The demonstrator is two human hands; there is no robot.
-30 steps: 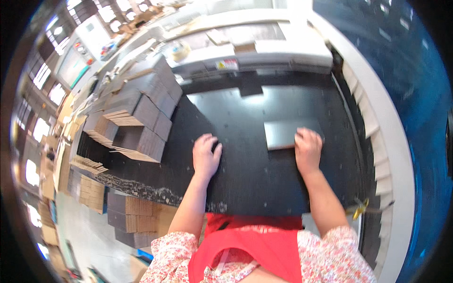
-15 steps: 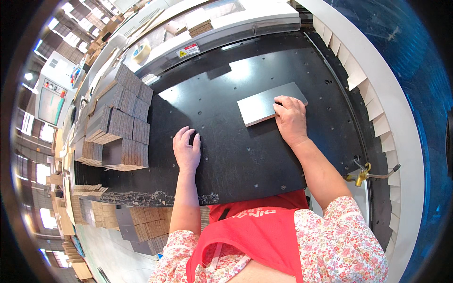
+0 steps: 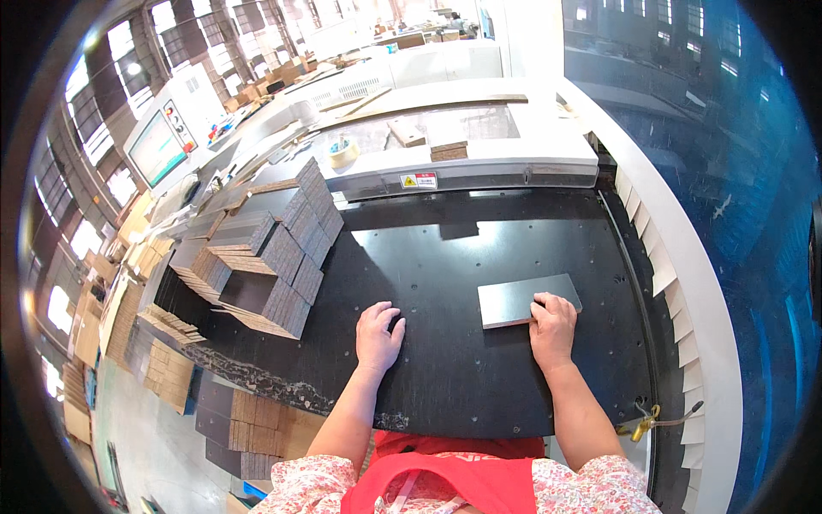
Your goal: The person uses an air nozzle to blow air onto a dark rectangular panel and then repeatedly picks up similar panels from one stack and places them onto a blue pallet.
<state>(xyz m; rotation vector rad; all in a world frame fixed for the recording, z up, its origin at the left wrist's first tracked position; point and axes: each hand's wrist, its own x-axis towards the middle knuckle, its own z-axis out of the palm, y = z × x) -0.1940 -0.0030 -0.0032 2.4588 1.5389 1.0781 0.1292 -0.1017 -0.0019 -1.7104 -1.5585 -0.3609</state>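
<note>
A rectangular grey-faced board (image 3: pixel 521 300) lies on the black tabletop (image 3: pixel 445 377), right of the middle. My right hand (image 3: pixel 553 329) grips its near edge towards the right end, fingers on the upper face and the thumb at the edge. My left hand (image 3: pixel 378 337) rests on the tabletop left of the board, holding nothing. Its fingers are loosely bent, with the thumb apart from them. Farther left, stacks of similar grey boards (image 3: pixel 295 227) with brown cut edges stand on the table.
Behind the tabletop runs a white machine beam (image 3: pixel 514 167) with a warning label and a tape roll (image 3: pixel 343 154) on it. A brass-coloured air gun (image 3: pixel 642 427) hangs at the right. More board stacks (image 3: pixel 257 422) stand below the table's left edge. A control screen (image 3: pixel 159 151) is far left.
My view has tilted up and turned, so the table and both hands sit lower in the picture. Both hands keep about the same places, the right one still on the board.
</note>
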